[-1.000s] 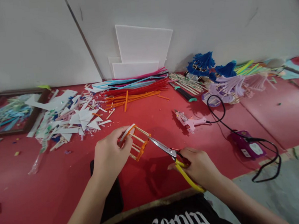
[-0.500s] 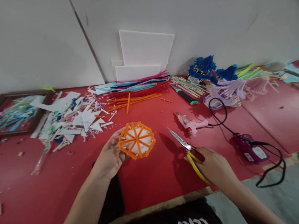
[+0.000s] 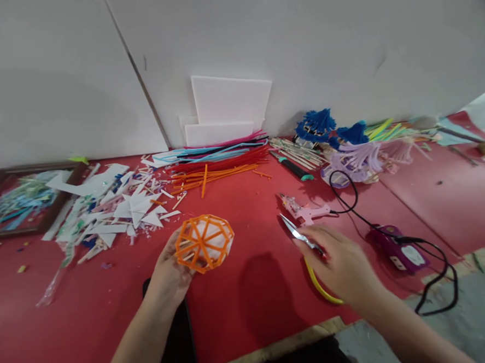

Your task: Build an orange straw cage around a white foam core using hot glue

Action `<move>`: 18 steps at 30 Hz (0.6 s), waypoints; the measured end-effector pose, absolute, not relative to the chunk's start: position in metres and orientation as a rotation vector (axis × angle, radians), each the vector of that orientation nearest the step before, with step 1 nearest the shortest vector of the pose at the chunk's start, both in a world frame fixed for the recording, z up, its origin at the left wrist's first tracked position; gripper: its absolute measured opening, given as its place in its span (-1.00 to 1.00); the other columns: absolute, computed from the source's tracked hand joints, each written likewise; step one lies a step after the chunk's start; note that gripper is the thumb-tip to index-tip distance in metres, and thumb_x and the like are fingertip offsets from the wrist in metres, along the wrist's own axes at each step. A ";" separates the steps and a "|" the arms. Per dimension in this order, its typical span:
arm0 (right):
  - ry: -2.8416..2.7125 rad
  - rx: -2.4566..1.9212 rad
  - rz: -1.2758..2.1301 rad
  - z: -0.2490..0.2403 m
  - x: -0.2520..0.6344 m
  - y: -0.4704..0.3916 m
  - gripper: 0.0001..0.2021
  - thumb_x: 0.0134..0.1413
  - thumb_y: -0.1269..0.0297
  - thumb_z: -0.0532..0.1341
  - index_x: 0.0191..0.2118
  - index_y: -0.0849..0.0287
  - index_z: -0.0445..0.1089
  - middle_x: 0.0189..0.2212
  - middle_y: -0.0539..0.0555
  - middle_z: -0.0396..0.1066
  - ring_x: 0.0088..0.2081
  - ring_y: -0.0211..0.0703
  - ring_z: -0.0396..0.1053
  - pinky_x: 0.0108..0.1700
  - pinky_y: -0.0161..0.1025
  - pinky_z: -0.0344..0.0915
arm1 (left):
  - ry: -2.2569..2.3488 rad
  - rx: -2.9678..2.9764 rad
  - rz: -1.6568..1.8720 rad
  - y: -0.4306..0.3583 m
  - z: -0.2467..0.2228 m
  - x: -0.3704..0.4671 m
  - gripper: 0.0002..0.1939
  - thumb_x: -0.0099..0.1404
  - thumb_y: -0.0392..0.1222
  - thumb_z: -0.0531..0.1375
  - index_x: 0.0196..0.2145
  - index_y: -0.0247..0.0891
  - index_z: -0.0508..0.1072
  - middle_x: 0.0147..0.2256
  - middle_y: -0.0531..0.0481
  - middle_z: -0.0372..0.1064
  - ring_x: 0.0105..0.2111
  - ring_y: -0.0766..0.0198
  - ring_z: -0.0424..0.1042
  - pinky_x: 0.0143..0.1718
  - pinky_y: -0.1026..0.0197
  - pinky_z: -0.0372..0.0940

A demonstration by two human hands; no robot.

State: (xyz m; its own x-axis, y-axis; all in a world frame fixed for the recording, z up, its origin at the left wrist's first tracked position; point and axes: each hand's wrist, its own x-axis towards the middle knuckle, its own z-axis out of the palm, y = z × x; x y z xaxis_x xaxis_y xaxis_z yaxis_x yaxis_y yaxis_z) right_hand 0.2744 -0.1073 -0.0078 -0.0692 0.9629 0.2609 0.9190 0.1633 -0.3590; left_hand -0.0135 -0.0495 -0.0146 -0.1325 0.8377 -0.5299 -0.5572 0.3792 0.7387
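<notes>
My left hand holds a round orange frame by its left side, above the red table. Orange spokes cross its top, and a white disc shows inside. At the right, my right hand is closed around scissors with yellow handles, their blades pointing up and left. Just beyond the blades lies a pink glue gun, its black cord running to a purple power block.
White and coloured scraps cover the left, beside a brown frame. Pipe cleaners lie at the back before white boards. A green-handled cutter and blue and lilac pieces lie right. A black phone-like object is near the front edge.
The orange frame has shifted left and tilted in my left hand. My right hand has turned over the scissors, covering more of their handles. The camera view has moved slightly.
</notes>
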 end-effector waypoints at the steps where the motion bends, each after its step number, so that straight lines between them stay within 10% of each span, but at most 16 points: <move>1: -2.059 -1.699 0.173 -0.008 0.260 -0.093 -0.71 0.30 0.20 0.02 -0.05 0.19 0.40 -0.12 0.20 0.50 -0.06 -0.06 0.47 -0.03 -0.14 0.40 | 1.185 0.297 1.264 -0.048 -0.016 -0.014 -0.59 -0.10 -0.52 0.21 -0.26 -0.22 0.50 -0.46 0.08 0.51 -0.56 0.30 0.50 -0.55 0.32 0.46; 7: -2.252 -1.875 0.151 -0.027 0.216 0.014 -0.68 0.23 0.43 0.13 0.07 0.39 0.34 0.07 0.38 0.36 0.13 0.06 0.30 0.17 -0.02 0.25 | 1.172 0.278 1.352 -0.048 -0.026 -0.018 -0.59 -0.18 -0.50 0.25 -0.31 -0.21 0.50 -0.49 0.10 0.51 -0.56 0.31 0.49 -0.55 0.36 0.43; 18: -2.535 -1.918 0.354 -0.015 0.281 0.127 -0.68 0.25 0.19 0.19 0.06 0.19 0.32 0.03 0.15 0.35 -0.05 -0.07 0.40 -0.04 -0.02 0.40 | 1.154 0.253 1.333 -0.047 -0.030 -0.023 -0.45 -0.10 -0.48 0.27 -0.10 -0.13 0.48 -0.52 0.12 0.48 -0.56 0.30 0.48 -0.44 0.31 0.45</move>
State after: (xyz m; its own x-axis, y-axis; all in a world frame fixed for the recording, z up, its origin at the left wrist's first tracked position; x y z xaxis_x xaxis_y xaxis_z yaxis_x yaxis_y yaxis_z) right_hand 0.2808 0.1273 -0.0152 -0.2800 0.9434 -0.1778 0.9560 0.2571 -0.1413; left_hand -0.0230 -0.0475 -0.0301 -0.1846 0.8431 -0.5051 -0.6211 0.2982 0.7248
